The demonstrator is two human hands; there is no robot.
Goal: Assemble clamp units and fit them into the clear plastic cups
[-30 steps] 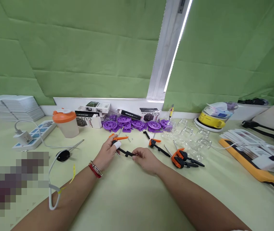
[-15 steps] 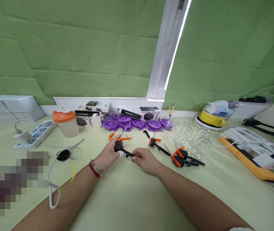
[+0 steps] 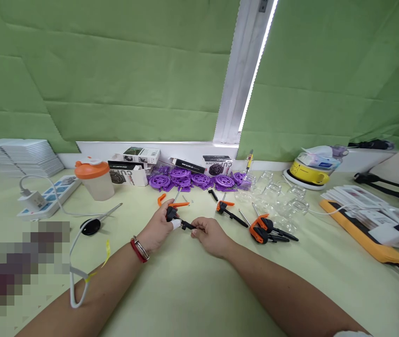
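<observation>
Since a moment ago both hands have barely shifted, the small black clamp (image 3: 180, 222) held between them a touch closer to the body. Purple wheels (image 3: 199, 179), clear glass jars (image 3: 283, 199) and finished orange-and-black clamps (image 3: 264, 229) crowd the bench (image 3: 192, 290) beyond. Left hand (image 3: 157, 229) grasps the clamp's head; right hand (image 3: 211, 234) pinches its bar end, just above the bench.
</observation>
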